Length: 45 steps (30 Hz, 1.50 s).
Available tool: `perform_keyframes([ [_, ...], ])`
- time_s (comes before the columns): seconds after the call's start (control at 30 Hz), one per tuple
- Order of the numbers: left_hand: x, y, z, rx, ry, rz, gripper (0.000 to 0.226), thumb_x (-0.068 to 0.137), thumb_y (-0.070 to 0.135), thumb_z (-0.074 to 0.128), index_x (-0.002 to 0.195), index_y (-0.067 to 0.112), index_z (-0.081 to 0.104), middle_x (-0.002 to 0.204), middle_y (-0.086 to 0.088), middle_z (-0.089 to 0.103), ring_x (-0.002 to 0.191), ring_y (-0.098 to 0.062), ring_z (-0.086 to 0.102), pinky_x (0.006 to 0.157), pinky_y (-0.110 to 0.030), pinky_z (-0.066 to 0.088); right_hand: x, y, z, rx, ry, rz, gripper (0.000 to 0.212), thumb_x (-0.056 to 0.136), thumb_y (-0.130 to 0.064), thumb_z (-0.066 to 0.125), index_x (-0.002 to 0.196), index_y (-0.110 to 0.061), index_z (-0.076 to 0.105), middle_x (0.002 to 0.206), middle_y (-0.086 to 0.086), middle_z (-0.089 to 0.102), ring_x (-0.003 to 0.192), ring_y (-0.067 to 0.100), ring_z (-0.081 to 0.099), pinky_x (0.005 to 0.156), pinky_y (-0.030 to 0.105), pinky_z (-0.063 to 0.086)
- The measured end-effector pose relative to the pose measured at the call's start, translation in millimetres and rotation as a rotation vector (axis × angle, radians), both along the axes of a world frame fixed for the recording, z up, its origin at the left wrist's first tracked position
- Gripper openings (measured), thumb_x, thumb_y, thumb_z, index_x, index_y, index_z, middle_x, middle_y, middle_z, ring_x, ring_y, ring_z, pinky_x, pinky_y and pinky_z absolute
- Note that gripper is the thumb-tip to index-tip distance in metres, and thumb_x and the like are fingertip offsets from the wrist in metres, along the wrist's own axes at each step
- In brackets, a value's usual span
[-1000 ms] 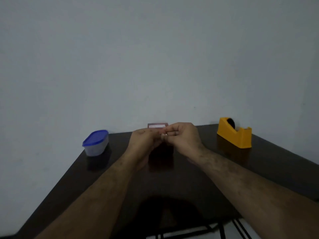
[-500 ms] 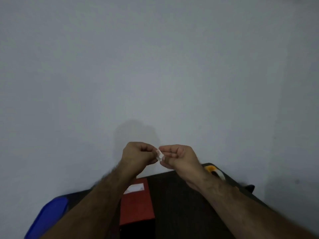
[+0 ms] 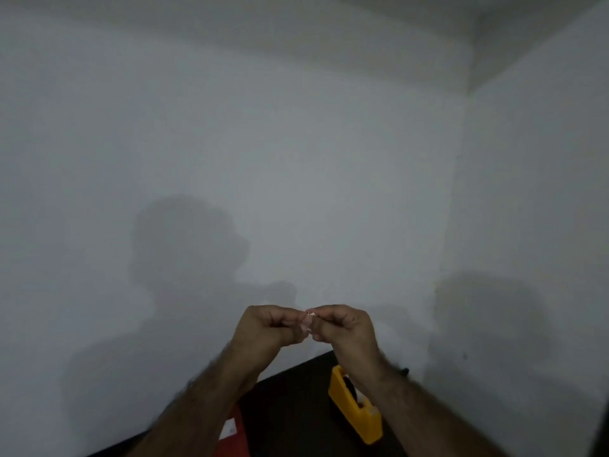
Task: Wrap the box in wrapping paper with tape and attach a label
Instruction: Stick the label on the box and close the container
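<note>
The dark counter (image 3: 296,407) shows only as a wedge low in the view, since my head is tipped up toward the wall. I take the orange tape dispenser (image 3: 357,413) as landmark: it stands on the counter under my right forearm, within easy reach, I judge for pulling more tape. Left of the dispenser, partly behind my left forearm, lies the red wrapped box (image 3: 232,433), with a small white label (image 3: 229,427) on its top face. It already looks papered and labelled, so I judge the task nearly done.

Above the dispenser, in front of the wall, I hold both hands raised and touching at the fingertips. My left hand (image 3: 267,328) and right hand (image 3: 346,328) are both curled, each grip pinching a tiny pale scrap (image 3: 309,314) between them. It may be tape or a label backing; it is too small to tell. I hold it high probably to see it.
</note>
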<state>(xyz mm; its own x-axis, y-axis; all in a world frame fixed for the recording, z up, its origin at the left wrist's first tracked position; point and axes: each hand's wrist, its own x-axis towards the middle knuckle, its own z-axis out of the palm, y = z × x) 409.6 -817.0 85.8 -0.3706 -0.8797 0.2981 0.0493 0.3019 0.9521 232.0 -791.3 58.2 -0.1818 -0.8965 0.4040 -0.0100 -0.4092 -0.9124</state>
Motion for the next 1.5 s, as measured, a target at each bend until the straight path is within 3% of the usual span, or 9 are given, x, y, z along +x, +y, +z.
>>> perform_keyframes([
  [0.27,-89,-6,-1,-0.21,-0.094,-0.054,0.017,0.087,0.003,0.081,0.099,0.014,0.085,0.094,-0.004,0.081,0.09,-0.022,0.079,0.082,-0.033,0.063,-58,26,-12,0.138,-0.343,-0.187,0.016,0.1,-0.007,0.067,0.095,0.001,0.08,0.091,0.025,0.077,0.075,0.027,0.069,0.072,0.033,0.059],
  [0.4,-167,-16,-24,-0.274,-0.24,-0.061,0.023,0.088,-0.001,0.077,0.085,0.021,0.085,0.084,0.004,0.08,0.08,-0.014,0.077,0.075,-0.031,0.062,-126,32,-40,0.195,-0.406,-0.217,0.022,0.104,-0.013,0.063,0.1,0.002,0.079,0.094,0.026,0.077,0.082,0.033,0.073,0.074,0.035,0.062],
  [0.5,-233,-24,-40,-0.245,-0.263,-0.01,0.031,0.087,-0.008,0.071,0.078,0.02,0.081,0.078,0.006,0.078,0.074,-0.009,0.075,0.071,-0.024,0.058,-185,32,-54,0.194,-0.297,-0.207,0.021,0.104,-0.006,0.061,0.109,-0.008,0.081,0.099,0.015,0.08,0.094,0.032,0.077,0.079,0.032,0.061],
  [0.67,-373,-40,-59,-0.017,-0.203,0.027,0.027,0.091,-0.006,0.065,0.074,0.011,0.079,0.072,-0.003,0.076,0.065,-0.011,0.069,0.062,-0.022,0.052,-320,8,-72,0.046,0.157,-0.358,0.026,0.098,-0.007,0.07,0.111,-0.025,0.083,0.102,-0.008,0.081,0.095,0.014,0.076,0.086,0.034,0.062],
  [0.9,-538,-59,-75,0.22,-0.126,0.07,0.014,0.091,0.002,0.072,0.08,0.006,0.081,0.075,-0.013,0.076,0.066,-0.018,0.067,0.066,-0.032,0.059,-495,-33,-106,-0.059,0.492,-0.612,0.021,0.093,-0.014,0.067,0.104,-0.018,0.085,0.098,-0.01,0.081,0.09,0.006,0.074,0.082,0.032,0.061],
  [1.07,-577,-87,-107,0.208,-0.213,0.082,0.009,0.094,0.012,0.076,0.094,0.015,0.085,0.082,-0.003,0.079,0.078,-0.02,0.075,0.078,-0.036,0.065,-553,-73,-124,0.068,0.542,-0.493,0.016,0.096,-0.02,0.07,0.099,-0.022,0.085,0.092,-0.013,0.08,0.087,0.0,0.073,0.081,0.024,0.058],
  [1.2,-577,-122,-141,0.027,-0.413,0.108,0.011,0.092,0.022,0.08,0.102,0.018,0.085,0.094,0.007,0.081,0.079,0.0,0.073,0.082,-0.022,0.06,-560,-103,-150,0.218,0.457,-0.403,0.006,0.092,-0.015,0.08,0.092,-0.017,0.086,0.082,-0.014,0.078,0.079,-0.004,0.072,0.075,0.01,0.051],
  [1.33,-570,-151,-195,-0.081,-0.578,0.107,0.016,0.099,0.02,0.072,0.109,0.015,0.084,0.107,0.002,0.08,0.092,0.003,0.068,0.089,-0.011,0.052,-562,-132,-195,0.461,0.335,-0.292,0.01,0.091,-0.027,0.082,0.088,-0.018,0.085,0.076,-0.007,0.078,0.072,0.01,0.073,0.072,0.028,0.061],
  [1.5,-576,-183,-272,0.067,-0.685,0.201,0.019,0.101,0.02,0.066,0.108,0.019,0.084,0.108,0.003,0.08,0.096,-0.01,0.072,0.093,-0.022,0.053,-558,-170,-265,0.6,0.427,-0.176,0.018,0.097,-0.033,0.075,0.101,-0.019,0.085,0.087,-0.009,0.078,0.079,0.003,0.071,0.075,0.015,0.055],
])
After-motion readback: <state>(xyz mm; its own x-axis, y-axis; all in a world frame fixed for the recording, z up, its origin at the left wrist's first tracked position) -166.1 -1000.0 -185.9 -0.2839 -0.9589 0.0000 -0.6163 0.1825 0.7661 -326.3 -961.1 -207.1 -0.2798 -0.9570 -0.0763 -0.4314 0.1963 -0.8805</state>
